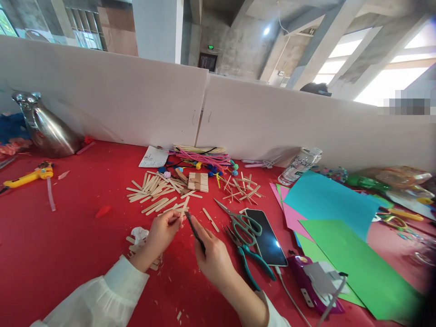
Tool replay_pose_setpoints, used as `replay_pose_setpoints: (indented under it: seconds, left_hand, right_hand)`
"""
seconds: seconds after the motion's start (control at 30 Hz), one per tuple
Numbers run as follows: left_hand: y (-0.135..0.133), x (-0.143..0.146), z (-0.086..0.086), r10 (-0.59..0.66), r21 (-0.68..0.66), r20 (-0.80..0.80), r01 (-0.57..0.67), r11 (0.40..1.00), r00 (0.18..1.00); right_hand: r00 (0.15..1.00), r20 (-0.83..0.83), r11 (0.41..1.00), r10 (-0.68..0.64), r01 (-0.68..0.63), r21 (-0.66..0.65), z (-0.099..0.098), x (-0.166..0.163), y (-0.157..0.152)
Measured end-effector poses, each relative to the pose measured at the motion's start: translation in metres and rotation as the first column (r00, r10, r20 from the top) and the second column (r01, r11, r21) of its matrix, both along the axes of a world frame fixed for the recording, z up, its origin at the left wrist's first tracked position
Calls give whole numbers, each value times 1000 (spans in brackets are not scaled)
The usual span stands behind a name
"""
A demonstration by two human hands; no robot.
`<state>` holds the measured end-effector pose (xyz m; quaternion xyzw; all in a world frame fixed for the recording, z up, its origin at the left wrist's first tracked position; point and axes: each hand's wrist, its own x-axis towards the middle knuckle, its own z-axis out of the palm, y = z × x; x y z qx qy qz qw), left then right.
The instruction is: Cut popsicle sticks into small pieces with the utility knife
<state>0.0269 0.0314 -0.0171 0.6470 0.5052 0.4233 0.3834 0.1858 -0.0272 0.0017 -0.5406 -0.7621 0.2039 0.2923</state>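
Note:
Between the fingertips of my left hand (163, 231), a wooden craft stick (185, 205) is pinched, pointing up and away from me. My right hand (215, 256) is wrapped round a slim dark tool (194, 230) that looks like a craft knife. Its tip meets or nearly meets the stick; I cannot tell which. Beyond my hands lies a spread of loose craft sticks (153, 187) beside a banded bundle of sticks (198, 182). More sticks and a crumpled white tissue (139, 235) sit by my left forearm. Small wood shavings dot the red table (85, 254).
Right of my hands lie green-handled scissors (245, 229), teal pliers (255, 261), a phone (267, 238) and coloured paper (340, 204). A steel jug (51, 127) and yellow glue gun (30, 176) are left. A white partition (136, 100) edges the back; a bottle (299, 165) stands near it.

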Motion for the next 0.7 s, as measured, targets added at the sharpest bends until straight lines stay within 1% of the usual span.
replay_pose_setpoints:
  seconds: [0.17,0.33,0.5,0.7]
  left_hand:
    - [0,0,1,-14,-3,-11,14,1000,1000]
    - [1,-2,1,0,11,-43,0,1000,999]
    - [1,-2,-3,-13,19,-32,13,1000,999]
    - [-1,0,0,-37,0,12,37,999,999]
  right_hand:
    - [1000,-7,1000,13,-13,-28,-1,0,0]
    - [1000,-15,998,21,-22,-53,-1,0,0]
    - [1000,-9,1000,7,-7,1,-1,0,-1]
    - [1000,15,999,-5,5,36,1,-1,-2]
